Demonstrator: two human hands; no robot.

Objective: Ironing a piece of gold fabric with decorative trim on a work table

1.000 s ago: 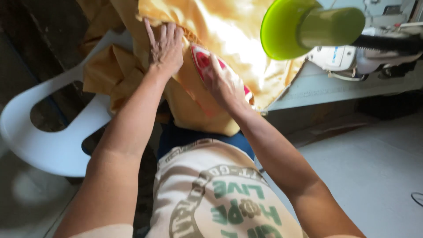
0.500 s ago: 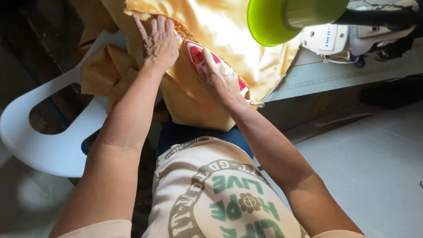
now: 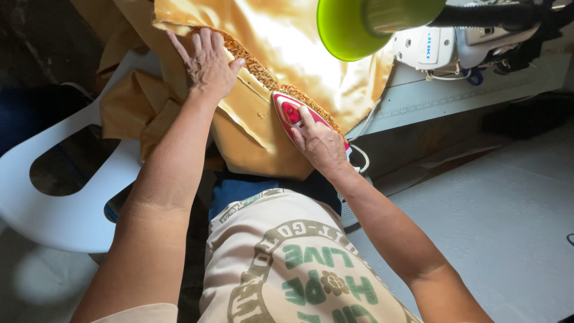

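Pressed trim edge on gold cloth [image 3: 287, 42].
Left hand [image 3: 206, 63] spread flat, pinning cloth beside beaded trim [image 3: 257, 66]; right hand [image 3: 320, 143] closed around red iron [image 3: 287, 110], kept on trim, clear of fingers.

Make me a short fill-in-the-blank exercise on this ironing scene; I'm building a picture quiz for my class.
1. The right hand grips a red and white ____.
2. The left hand lies flat on the ____-coloured cloth.
3. The lamp shade above the cloth is bright ____.
4. The plastic chair beside the person is ____.

Missing words: iron; gold; green; white
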